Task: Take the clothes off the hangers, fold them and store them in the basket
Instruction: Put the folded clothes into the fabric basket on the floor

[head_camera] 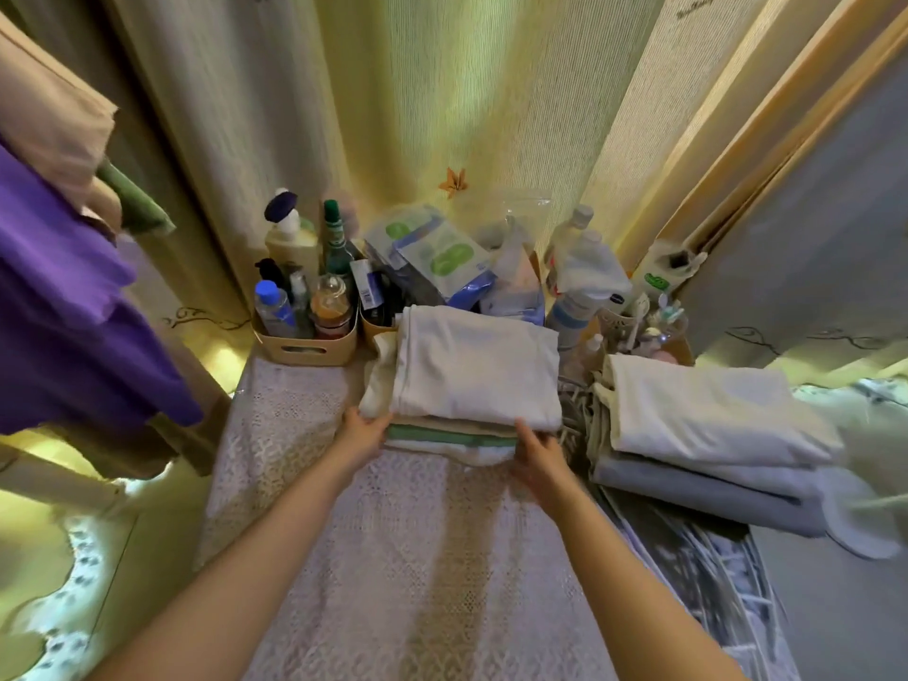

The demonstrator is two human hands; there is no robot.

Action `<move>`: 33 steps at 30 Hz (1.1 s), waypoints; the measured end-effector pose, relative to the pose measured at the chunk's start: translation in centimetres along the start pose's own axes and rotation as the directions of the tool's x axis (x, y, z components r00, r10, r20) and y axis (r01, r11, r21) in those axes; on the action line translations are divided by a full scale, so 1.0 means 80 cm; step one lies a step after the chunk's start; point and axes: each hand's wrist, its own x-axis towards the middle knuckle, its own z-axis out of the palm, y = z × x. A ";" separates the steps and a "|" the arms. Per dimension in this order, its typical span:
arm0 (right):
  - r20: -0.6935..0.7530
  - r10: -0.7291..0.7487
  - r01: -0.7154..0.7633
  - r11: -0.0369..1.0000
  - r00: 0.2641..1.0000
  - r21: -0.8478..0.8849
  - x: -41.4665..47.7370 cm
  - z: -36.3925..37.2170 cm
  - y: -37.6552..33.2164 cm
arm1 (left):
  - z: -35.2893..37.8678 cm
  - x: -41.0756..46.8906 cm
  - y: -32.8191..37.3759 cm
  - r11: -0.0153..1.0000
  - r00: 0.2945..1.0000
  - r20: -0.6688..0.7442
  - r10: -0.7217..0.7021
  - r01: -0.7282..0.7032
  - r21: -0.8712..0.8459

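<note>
Resting on lace tablecloth (393, 557): folded stack (476, 366), curtains (417, 90) behind

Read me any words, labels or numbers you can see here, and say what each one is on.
No text reads clearly.
Bottles: labels blurred.
Packets: green logos, wording blurred.
Curtain: dark script, too small to read.
Box: barcode label, too small to read.

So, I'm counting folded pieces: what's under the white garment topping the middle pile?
Under the white garment, edges of a beige layer, a green layer and a white bottom layer show. Their full shapes are covered.
</note>
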 end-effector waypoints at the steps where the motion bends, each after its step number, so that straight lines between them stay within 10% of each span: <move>1: -0.025 0.012 -0.010 0.998 1.000 0.064 0.012 0.005 -0.001 | 0.008 0.010 0.003 1.000 0.999 -0.033 -0.016 0.015 -0.018; 8: -0.229 0.108 -0.034 0.951 0.967 0.307 0.052 0.020 -0.005 | 0.006 0.050 0.011 0.987 0.975 -0.220 -0.014 -0.022 -0.160; 14: -0.296 -0.083 0.142 0.973 0.952 0.183 0.047 0.023 -0.009 | 0.020 0.062 0.034 0.973 0.998 0.053 0.036 -0.023 -0.230; 28: 0.447 -0.061 -0.091 0.946 0.893 0.311 0.005 -0.011 -0.038 | -0.007 0.022 0.035 0.937 0.992 0.056 0.114 -0.088 -0.337; 33: 0.416 -0.075 0.041 0.995 0.906 0.091 -0.046 0.006 -0.031 | -0.060 -0.044 -0.002 0.962 0.979 0.002 0.203 -0.199 -0.188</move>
